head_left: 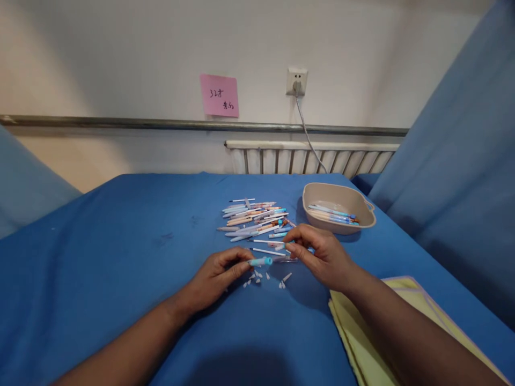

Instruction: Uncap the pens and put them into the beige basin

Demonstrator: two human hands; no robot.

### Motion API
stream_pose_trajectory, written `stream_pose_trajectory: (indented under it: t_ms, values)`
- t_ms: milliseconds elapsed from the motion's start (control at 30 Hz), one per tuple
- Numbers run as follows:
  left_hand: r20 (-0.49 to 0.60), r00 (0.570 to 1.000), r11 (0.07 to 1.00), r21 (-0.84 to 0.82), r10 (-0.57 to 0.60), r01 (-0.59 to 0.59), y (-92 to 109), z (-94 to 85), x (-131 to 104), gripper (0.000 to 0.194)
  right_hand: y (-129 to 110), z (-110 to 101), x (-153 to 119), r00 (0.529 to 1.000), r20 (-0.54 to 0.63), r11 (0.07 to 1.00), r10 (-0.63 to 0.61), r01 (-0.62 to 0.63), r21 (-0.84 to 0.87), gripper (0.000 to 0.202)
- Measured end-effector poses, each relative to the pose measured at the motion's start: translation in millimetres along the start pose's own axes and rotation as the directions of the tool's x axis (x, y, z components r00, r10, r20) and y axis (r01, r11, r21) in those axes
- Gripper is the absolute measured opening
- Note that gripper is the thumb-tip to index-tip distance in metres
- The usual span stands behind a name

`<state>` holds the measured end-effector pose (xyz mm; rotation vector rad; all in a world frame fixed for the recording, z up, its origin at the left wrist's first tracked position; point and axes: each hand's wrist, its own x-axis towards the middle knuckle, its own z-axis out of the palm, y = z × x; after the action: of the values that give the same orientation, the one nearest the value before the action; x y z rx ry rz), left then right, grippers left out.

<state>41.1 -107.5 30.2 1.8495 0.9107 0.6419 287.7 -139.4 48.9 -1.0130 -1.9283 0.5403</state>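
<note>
My left hand (225, 272) is closed around a light-blue pen barrel (260, 261), whose turquoise end faces right. Thumb and fingers of my right hand (322, 253) are pinched together just above the table, close to a small whitish piece (280, 247); whether they grip it I cannot tell. Behind both hands lies a loose pile of pen parts (253, 220), with barrels in pale blue, peach and white. Thin white refills (267, 251) rest in front of the pile. Several tiny white pen tips (257, 276) are scattered on the cloth below my hands.
A beige plastic basket (364, 228) with several pens (333, 215) inside stands at the back right. A folded yellow cloth (374, 332) lies under my right forearm. Blue cloth (108, 257) covers the table. Behind are a radiator (281, 145), a metal rail (140, 124) and a plugged-in cable (308, 136).
</note>
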Motion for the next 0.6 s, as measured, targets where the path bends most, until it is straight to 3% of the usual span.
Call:
stream_pose_trajectory:
  t_ms: [100, 233, 600]
  values:
    - [-0.009, 1.000, 1.000, 0.011, 0.012, -0.012, 0.0, -1.3, -0.4, 0.020, -4.4, 2.9, -2.8, 0.997, -0.044, 0.998, -0.068, 0.069, 0.015, 0.012]
    - [-0.014, 1.000, 1.000, 0.009, 0.009, -0.009, -1.1, -2.7, 0.2, 0.019, -10.1, 4.7, -6.5, 0.994, -0.085, 0.996, -0.068, 0.072, 0.048, 0.013]
    - [-0.062, 0.998, 1.000, 0.015, -0.018, 0.019, -3.0, -4.3, 1.6, 0.019, -8.5, 5.9, -7.4, 0.988, -0.071, 0.991, -0.135, 0.135, -0.006, 0.008]
